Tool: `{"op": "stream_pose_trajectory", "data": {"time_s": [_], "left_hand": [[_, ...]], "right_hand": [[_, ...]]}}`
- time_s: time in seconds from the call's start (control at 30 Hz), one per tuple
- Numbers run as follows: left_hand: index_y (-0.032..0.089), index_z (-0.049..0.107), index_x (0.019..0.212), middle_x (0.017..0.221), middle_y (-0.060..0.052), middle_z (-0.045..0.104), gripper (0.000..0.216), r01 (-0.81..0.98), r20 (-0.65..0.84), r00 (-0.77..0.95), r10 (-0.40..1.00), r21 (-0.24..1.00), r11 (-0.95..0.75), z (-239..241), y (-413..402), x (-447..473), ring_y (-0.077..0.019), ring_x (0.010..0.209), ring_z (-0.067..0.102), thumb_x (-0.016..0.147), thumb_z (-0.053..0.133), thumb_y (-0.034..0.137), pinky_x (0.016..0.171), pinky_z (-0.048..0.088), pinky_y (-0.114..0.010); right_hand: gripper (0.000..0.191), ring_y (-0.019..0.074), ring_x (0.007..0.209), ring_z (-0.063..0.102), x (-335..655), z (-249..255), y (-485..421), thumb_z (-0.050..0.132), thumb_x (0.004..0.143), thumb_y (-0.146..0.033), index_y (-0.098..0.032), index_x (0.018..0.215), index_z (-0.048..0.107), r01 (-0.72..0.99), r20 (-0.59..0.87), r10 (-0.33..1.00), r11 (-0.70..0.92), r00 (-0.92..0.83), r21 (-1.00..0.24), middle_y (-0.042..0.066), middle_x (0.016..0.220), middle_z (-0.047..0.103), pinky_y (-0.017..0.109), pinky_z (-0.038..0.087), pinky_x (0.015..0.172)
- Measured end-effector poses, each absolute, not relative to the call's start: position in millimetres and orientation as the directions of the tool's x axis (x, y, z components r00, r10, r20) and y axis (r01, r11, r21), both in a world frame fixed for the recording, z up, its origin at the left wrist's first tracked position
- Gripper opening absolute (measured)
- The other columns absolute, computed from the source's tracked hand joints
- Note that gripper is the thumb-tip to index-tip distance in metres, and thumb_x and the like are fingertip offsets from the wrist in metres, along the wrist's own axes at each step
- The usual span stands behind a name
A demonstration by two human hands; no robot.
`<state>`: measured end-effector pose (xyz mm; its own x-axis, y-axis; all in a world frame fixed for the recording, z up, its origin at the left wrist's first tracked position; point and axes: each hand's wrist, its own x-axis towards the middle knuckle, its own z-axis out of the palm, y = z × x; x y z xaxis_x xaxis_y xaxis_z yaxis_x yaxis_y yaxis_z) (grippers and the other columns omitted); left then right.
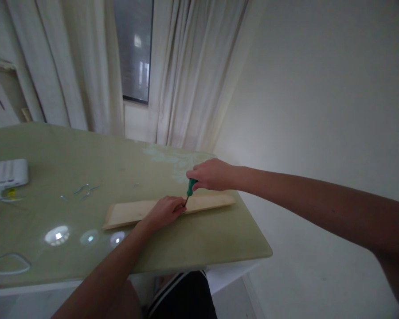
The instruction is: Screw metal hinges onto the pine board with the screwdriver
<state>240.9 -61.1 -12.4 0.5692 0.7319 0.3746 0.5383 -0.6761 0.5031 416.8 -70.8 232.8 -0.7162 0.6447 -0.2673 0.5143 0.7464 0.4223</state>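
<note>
A long pale wooden board (129,212) lies flat on the green table (199,246). My right hand (213,175) is closed round the green handle of a screwdriver (190,188), whose shaft points down at the board. My left hand (164,212) rests on the board with its fingertips pinched at the screwdriver's tip; whatever small thing they hold there is too small to make out.
Several loose screws (83,191) lie on the table behind the board. A white box-shaped device (8,174) with cables sits at the far left, and a white cable loop (9,263) lies near the front edge. Curtains and a window stand behind the table.
</note>
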Motion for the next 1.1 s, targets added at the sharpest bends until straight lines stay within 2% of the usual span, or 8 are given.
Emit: {"op": "stream_pose_trajectory", "data": {"time_s": [0.17,0.3,0.43,0.67,0.77,0.9,0.97,1.1], "left_hand": [[0.023,0.066,0.093,0.091,-0.004,0.074,0.015,0.53,0.376,0.578,0.724,0.502,-0.683,-13.1,-60.8,240.0,-0.0209,0.084,0.068,0.102,0.056,0.028,0.077,0.045,-0.029],[0.022,0.065,0.09,0.089,-0.003,0.074,0.017,0.523,0.381,0.573,0.725,0.511,-0.682,-13.3,-60.0,240.9,-0.0198,0.081,0.068,0.103,0.055,0.027,0.075,0.044,-0.028],[0.023,0.063,0.087,0.086,-0.003,0.072,0.018,0.518,0.384,0.566,0.73,0.524,-0.676,-12.4,-60.7,241.0,-0.0194,0.08,0.067,0.102,0.056,0.027,0.074,0.042,-0.028],[0.023,0.064,0.089,0.092,-0.003,0.073,0.017,0.509,0.388,0.572,0.723,0.524,-0.683,-13.8,-60.8,239.5,-0.0203,0.086,0.068,0.103,0.055,0.029,0.079,0.045,-0.029],[0.023,0.064,0.087,0.09,-0.003,0.073,0.019,0.506,0.392,0.574,0.719,0.521,-0.688,-14.0,-59.8,239.6,-0.02,0.084,0.067,0.103,0.056,0.029,0.077,0.045,-0.029],[0.023,0.064,0.086,0.088,-0.002,0.072,0.02,0.502,0.395,0.576,0.716,0.52,-0.691,-13.4,-59.3,239.7,-0.0194,0.081,0.066,0.103,0.056,0.028,0.075,0.044,-0.028],[0.023,0.065,0.086,0.088,-0.002,0.072,0.019,0.502,0.394,0.576,0.716,0.521,-0.691,-13.0,-59.5,239.7,-0.0194,0.082,0.066,0.103,0.056,0.028,0.075,0.044,-0.028],[0.023,0.066,0.088,0.089,-0.002,0.073,0.015,0.508,0.388,0.582,0.715,0.514,-0.692,-12.5,-60.3,240.2,-0.0194,0.081,0.067,0.1,0.058,0.027,0.076,0.044,-0.028]], "right_hand": [[0.064,0.0368,0.104,0.076,414.3,217.4,-71.3,0.032,0.111,-0.06,-0.015,0.107,0.077,0.684,-0.169,0.813,0.564,-0.557,0.463,0.021,0.103,0.079,0.04,0.053,0.077],[0.051,0.0339,0.108,0.075,419.1,228.1,-69.5,0.059,0.102,-0.059,-0.022,0.137,0.062,0.612,-0.29,0.744,0.663,-0.601,0.432,0.017,0.121,0.076,0.036,0.052,0.077],[0.039,0.03,0.106,0.075,416.0,233.5,-68.9,0.069,0.1,-0.043,-0.026,0.134,0.061,0.494,-0.291,0.644,0.746,-0.708,0.447,0.014,0.127,0.074,0.032,0.05,0.075],[0.052,0.0348,0.105,0.076,408.4,214.2,-72.2,0.029,0.114,-0.051,-0.018,0.122,0.069,0.625,-0.206,0.764,0.626,-0.611,0.467,0.02,0.107,0.079,0.04,0.052,0.077],[0.048,0.0335,0.104,0.075,413.0,223.4,-72.4,0.049,0.108,-0.058,-0.02,0.136,0.058,0.612,-0.272,0.723,0.686,-0.635,0.394,0.018,0.118,0.078,0.037,0.05,0.074],[0.041,0.0296,0.108,0.074,415.5,237.9,-69.9,0.068,0.1,-0.05,-0.025,0.131,0.06,0.546,-0.309,0.647,0.758,-0.697,0.357,0.013,0.131,0.074,0.032,0.047,0.072],[0.038,0.0316,0.106,0.075,414.0,236.2,-68.8,0.061,0.103,-0.052,-0.023,0.127,0.064,0.545,-0.271,0.669,0.731,-0.692,0.411,0.015,0.125,0.075,0.034,0.049,0.074],[0.06,0.0373,0.107,0.076,411.6,222.5,-70.4,0.031,0.112,-0.057,-0.015,0.113,0.074,0.613,-0.198,0.772,0.608,-0.604,0.505,0.022,0.108,0.079,0.041,0.053,0.078]]}}
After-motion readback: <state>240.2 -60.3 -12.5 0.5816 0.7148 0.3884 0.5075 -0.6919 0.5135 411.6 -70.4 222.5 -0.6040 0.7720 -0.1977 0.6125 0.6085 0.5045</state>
